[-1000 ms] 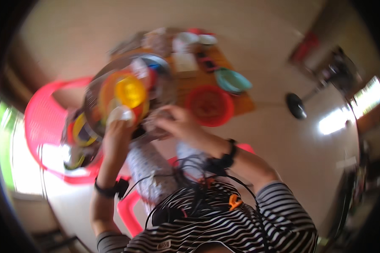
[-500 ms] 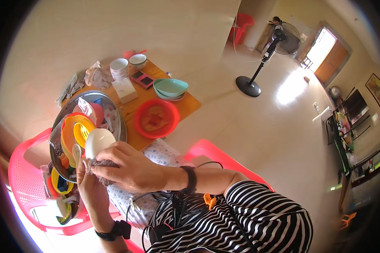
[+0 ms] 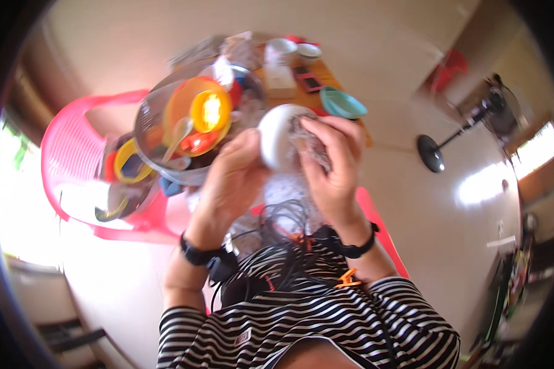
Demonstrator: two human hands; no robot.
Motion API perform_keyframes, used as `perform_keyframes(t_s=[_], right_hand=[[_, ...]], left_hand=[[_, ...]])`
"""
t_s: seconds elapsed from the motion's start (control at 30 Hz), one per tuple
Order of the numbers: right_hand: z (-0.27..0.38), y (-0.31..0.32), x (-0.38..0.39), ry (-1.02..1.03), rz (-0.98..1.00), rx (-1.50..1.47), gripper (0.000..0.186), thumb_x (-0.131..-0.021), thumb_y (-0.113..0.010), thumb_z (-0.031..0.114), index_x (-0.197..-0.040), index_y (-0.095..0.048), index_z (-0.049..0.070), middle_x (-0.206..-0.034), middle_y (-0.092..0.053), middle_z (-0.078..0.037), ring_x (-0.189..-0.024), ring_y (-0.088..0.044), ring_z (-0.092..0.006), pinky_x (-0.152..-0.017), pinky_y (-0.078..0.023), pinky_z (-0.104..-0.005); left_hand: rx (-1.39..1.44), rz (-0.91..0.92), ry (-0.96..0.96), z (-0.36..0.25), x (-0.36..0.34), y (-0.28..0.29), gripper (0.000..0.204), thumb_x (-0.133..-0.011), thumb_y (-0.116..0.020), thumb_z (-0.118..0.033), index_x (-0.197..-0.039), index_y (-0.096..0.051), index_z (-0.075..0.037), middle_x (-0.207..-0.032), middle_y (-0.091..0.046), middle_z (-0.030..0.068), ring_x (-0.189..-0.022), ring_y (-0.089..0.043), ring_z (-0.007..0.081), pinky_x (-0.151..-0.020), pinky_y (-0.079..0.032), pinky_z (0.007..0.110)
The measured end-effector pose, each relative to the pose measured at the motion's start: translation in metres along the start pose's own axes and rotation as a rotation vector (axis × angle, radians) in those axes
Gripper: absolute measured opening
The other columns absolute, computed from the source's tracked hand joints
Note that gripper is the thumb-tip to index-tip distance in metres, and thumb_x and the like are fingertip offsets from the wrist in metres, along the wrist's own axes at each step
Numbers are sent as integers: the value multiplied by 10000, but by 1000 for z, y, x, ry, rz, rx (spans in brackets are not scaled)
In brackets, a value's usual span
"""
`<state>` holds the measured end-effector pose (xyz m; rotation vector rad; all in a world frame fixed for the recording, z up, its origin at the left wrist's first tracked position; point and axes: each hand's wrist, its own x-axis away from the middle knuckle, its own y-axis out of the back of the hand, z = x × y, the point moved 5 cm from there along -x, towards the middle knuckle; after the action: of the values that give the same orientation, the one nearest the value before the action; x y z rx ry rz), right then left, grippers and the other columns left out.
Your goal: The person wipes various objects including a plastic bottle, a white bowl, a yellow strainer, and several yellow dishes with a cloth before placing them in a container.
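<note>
My left hand [image 3: 234, 169] grips the side of a white bowl [image 3: 277, 136], raised over my lap. My right hand [image 3: 331, 166] is wrapped round a grey-brown cloth or scrubber [image 3: 303, 132] and presses it on the bowl's right part; the image is blurred there. Just left of the bowl, a large metal basin [image 3: 159, 166] holds a yellow cup [image 3: 208, 112] within an orange container, a pale spoon [image 3: 180, 134] and other mixed items.
A wooden table [image 3: 326, 75] carries white bowls [image 3: 309, 50], turquoise bowls [image 3: 345, 104], a pink-and-black object and cloths. A pink chair [image 3: 74, 154] with more containers stands left. A standing fan [image 3: 431, 154] is on the right, a pink chair [image 3: 449, 67] further back.
Since half a second ago both hands and the white bowl have moved right, away from the basin's front, with the bowl now turned. The head's view has swung, shifting the whole scene.
</note>
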<state>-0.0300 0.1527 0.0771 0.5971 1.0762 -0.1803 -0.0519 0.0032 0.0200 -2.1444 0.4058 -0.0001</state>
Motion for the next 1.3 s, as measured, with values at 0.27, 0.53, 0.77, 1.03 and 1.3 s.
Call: perform_keyframes(t_s=[0.27, 0.53, 0.77, 1.03, 1.3], right_hand=[[28, -11, 22, 211, 308, 34, 518, -692, -736, -5, -1193, -683, 114, -1151, -569, -76, -1064, -534, -293, -915, -467, -407], [-25, 28, 7, -99, -73, 121, 358, -830, -695, -34, -1177, -665, 51, -1070, -619, -87, -1006, -584, -231, -865, -476, -346], [-41, -7, 43, -1214, 70, -1064, 289, -1032, -550, 311, -1107, -647, 49, -919, -661, -16, -818, -597, -70, -657, -477, -235], [-11, -24, 50, -1359, 278, -1356, 276, -1039, -539, 290, -1156, -616, 52, -1007, -654, 3, -828, -625, -80, -666, -519, -241], [-15, -26, 53, -1185, 240, -1349, 181, -990, -622, 157, -1101, -644, 15, -961, -651, 4, -835, -618, -60, -711, -506, -229]], left_hand=[[110, 50, 43, -1, 2, 15, 275, -1029, -530, -200, -1218, -571, -5, -1160, -652, 92, -1071, -624, 197, -988, -486, 372], [119, 82, 167, 2, 3, 12, 258, -1031, -519, -223, -1168, -587, -15, -1149, -651, 94, -1066, -629, 205, -980, -490, 371], [56, 0, 269, 7, 7, 10, 200, -976, -557, -214, -1078, -605, -49, -1027, -680, 64, -958, -665, 179, -895, -531, 362], [-83, -221, 270, 19, 7, 12, 200, -978, -556, -257, -1001, -635, -75, -936, -673, 29, -855, -657, 147, -785, -530, 293], [-142, -200, 174, 34, 4, 23, 449, -1045, -438, -473, -1097, -594, -55, -909, -666, 80, -783, -661, 162, -699, -557, 306]])
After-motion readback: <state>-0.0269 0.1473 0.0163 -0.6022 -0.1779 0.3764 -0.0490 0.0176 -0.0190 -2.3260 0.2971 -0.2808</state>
